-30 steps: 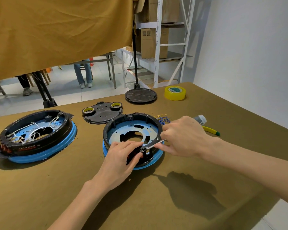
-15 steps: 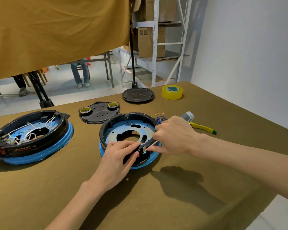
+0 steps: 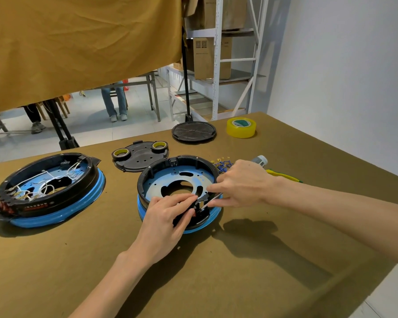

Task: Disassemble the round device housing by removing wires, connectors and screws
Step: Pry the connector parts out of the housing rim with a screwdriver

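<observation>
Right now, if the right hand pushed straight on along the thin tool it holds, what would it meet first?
The right hand points its thin metal tool toward the near rim of the round housing. First contact would likely be the black rim fitting there, right beside the left hand's fingertips; depth is unclear.

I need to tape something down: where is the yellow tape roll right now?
In the head view, the yellow tape roll lies flat at the far right of the table, just right of the round black lid and beyond the right hand.
</observation>
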The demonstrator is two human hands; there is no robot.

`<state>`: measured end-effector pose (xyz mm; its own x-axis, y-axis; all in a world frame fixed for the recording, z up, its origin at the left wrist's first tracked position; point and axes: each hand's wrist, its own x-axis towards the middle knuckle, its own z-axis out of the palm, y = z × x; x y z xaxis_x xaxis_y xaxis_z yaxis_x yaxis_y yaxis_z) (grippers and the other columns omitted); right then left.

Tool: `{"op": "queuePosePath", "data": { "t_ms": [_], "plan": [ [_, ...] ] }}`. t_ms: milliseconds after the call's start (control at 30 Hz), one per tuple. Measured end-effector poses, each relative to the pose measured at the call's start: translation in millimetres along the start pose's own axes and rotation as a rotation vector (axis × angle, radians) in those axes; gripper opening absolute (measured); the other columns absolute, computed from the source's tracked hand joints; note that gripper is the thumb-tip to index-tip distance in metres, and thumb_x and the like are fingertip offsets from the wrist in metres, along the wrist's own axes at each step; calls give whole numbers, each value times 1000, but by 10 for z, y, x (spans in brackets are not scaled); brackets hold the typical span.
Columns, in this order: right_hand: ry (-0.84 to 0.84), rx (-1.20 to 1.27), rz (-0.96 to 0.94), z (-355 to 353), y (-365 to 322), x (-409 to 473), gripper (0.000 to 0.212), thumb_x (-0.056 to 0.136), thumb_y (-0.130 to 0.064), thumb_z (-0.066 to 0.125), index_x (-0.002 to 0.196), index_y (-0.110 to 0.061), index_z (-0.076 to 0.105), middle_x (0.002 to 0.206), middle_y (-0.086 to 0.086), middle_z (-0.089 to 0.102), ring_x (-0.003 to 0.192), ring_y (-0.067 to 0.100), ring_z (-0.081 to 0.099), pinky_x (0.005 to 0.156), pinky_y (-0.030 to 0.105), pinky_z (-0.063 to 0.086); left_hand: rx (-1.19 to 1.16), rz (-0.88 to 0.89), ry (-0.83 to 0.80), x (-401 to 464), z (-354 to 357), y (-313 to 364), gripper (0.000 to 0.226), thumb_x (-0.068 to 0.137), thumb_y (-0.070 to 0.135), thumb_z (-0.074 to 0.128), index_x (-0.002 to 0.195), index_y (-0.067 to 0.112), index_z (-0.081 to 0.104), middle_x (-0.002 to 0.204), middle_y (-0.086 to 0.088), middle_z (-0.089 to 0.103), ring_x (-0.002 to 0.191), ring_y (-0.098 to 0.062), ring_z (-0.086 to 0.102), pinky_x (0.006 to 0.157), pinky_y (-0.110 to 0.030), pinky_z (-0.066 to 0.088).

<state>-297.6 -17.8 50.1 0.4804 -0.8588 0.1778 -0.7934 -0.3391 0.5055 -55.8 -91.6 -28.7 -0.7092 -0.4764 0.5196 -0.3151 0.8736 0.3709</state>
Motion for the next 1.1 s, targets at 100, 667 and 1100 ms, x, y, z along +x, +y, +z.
{"op": "queuePosePath", "data": {
  "t_ms": [100, 667, 1100],
  "plan": [
    [-28, -15, -86, 1, 49, 39, 62, 103, -65, 14, 122, -31, 61, 71, -5, 64, 55, 20, 60, 49, 32, 49, 5, 4, 13, 2, 11, -6, 44, 100, 43, 48, 137, 27, 65, 133, 12, 68, 120, -3, 60, 91, -23, 39],
    [-105, 17, -139, 57, 119, 89, 63, 101, -68, 10, 125, -31, 54, 73, -2, 67, 59, 22, 61, 50, 33, 47, 15, 21, 34, -7, 38, -41, 41, 100, 41, 50, 138, 30, 62, 132, 17, 67, 118, 2, 59, 89, -16, 35],
    [139, 192, -60, 266, 75, -15, 51, 102, -65, 35, 118, -29, 67, 57, -4, 61, 43, 18, 48, 38, 27, 35, -20, -4, 77, -15, 65, -54, 39, 100, 42, 50, 135, 34, 64, 127, 22, 68, 116, 8, 57, 90, -12, 32]
  ]
}}
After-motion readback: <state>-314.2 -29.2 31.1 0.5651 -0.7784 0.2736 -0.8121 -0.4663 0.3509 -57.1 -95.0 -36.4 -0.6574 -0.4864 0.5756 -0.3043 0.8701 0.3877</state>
